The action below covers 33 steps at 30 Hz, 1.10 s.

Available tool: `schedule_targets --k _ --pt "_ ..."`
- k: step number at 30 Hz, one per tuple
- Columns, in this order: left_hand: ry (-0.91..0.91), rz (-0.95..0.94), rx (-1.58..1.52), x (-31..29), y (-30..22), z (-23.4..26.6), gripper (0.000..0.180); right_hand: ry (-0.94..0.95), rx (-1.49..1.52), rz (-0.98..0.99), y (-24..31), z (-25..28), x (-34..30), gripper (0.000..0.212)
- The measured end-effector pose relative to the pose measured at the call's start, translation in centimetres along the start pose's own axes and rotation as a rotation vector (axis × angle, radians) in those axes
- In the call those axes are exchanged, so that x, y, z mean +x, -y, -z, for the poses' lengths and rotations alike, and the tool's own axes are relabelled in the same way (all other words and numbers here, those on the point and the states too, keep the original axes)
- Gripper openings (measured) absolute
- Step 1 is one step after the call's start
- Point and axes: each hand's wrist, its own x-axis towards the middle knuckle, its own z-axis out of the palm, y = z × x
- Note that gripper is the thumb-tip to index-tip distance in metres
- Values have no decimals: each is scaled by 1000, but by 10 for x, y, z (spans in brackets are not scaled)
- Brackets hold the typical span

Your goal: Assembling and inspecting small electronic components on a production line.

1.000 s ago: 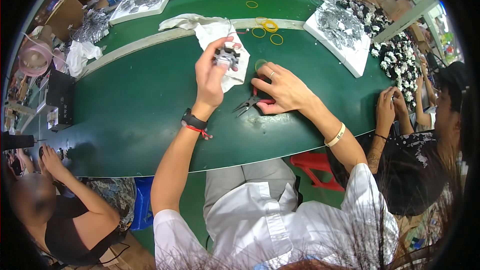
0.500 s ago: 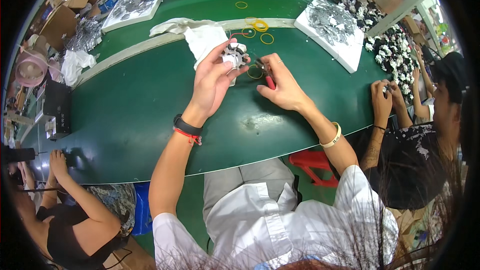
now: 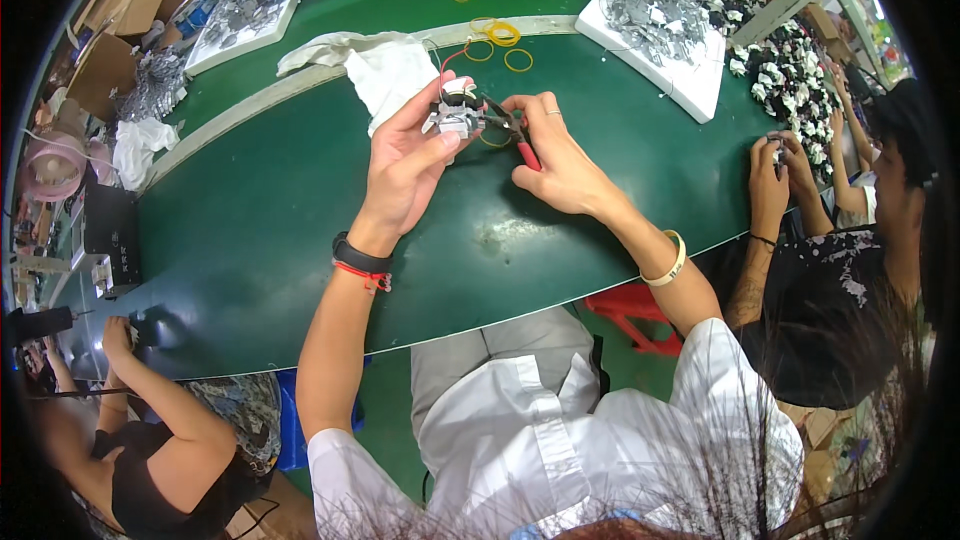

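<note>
My left hand (image 3: 400, 170) is closed around a small black-and-white motor-like part (image 3: 459, 112), holding it above the green table. A thin red wire runs up from this part. In my right hand (image 3: 560, 160) are red-handled pliers (image 3: 527, 152), gripped with the fingers wrapped round the handles. The dark jaws point left and reach the part's right side; whether they pinch anything is too small to tell. Behind my left hand lies a crumpled white cloth (image 3: 385, 80). Yellow rubber bands (image 3: 503, 33) lie just beyond the part.
A white foam board (image 3: 700, 80) heaped with silvery metal pieces stands at the far right, beside a pile of black-and-white parts (image 3: 785, 90). Another foam board (image 3: 295, 10) is at the far left. Co-workers sit on both sides; a black box (image 3: 110, 230) stands left.
The pliers' jaws have come in against the part, which has turned in my left hand. The whole view has shifted slightly.
</note>
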Motion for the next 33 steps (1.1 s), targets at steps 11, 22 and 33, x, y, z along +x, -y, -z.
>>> schedule_targets --k 11,22,33 --pt "48 -133 293 4 5 6 65 -15 -6 24 -2 -1 0 66" --pt "98 -139 318 2 3 0 60 -13 16 58 0 -2 -2 62" --pt "19 -184 220 1 7 -12 70 -181 -22 158 4 -5 0 35"
